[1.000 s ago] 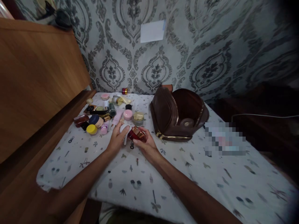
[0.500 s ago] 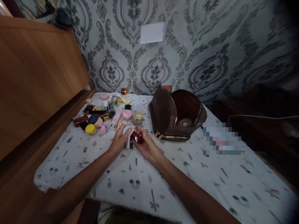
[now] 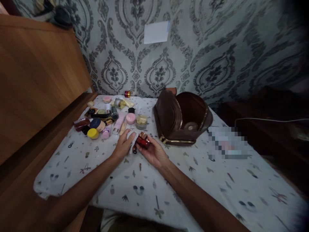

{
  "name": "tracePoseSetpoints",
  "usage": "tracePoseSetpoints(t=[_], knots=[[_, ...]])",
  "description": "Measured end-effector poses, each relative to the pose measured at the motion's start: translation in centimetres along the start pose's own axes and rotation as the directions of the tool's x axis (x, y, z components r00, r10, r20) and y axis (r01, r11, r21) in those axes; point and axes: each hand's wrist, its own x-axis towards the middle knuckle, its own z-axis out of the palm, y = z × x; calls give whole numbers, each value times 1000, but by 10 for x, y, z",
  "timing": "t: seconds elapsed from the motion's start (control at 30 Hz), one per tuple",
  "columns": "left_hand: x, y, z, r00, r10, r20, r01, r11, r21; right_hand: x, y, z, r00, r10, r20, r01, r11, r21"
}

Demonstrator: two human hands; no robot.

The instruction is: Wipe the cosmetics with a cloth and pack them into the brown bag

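My left hand [image 3: 124,145] is closed on a crumpled white wipe [image 3: 132,139], with the thumb pressed on top. In my right hand [image 3: 155,151] lies a dark red glossy bottle [image 3: 143,141] with a copper-coloured part at its upper end, gripped between thumb and fingers. The wipe is up against the bottle's left end. A small black-and-copper tube [image 3: 134,149] shows just below the wipe; I cannot tell whether it is held or lies on the cloth. Just beyond my hands stand a gold-lidded jar [image 3: 141,122] and a pink jar [image 3: 130,118].
At the left lie several cosmetics, among them a yellow-lidded jar [image 3: 93,133], a lilac tube [image 3: 118,123] and a dark blue-lidded jar [image 3: 97,124]. An unzipped brown bag [image 3: 169,112] stands right of my hands. A wooden cabinet [image 3: 43,74] borders the left side of the patterned cloth [image 3: 116,190].
The red bottle has turned slightly in my right hand, showing more of its bright red side and copper part. The wipe stays against it. The view has shifted a little.
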Motion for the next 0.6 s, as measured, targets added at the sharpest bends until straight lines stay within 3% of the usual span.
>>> tracePoseSetpoints(t=[0.17,0.3,0.47,0.6], knots=[[1,-1,0,999,-33,30,33,999,13,0,0,-2,999,1,42,-1,1000,14],[2,-2,0,1000,10,27,-10,1000,2,-1,1,0,993,23,114,-20,1000,-23],[3,-5,-2,996,93,-13,-93,996,17,-3,2,3,994,62,89,-66,997,44],[1,1,-3,996,74,39,-77,994,77,-4,0,5,993,90,75,-93,995,38]])
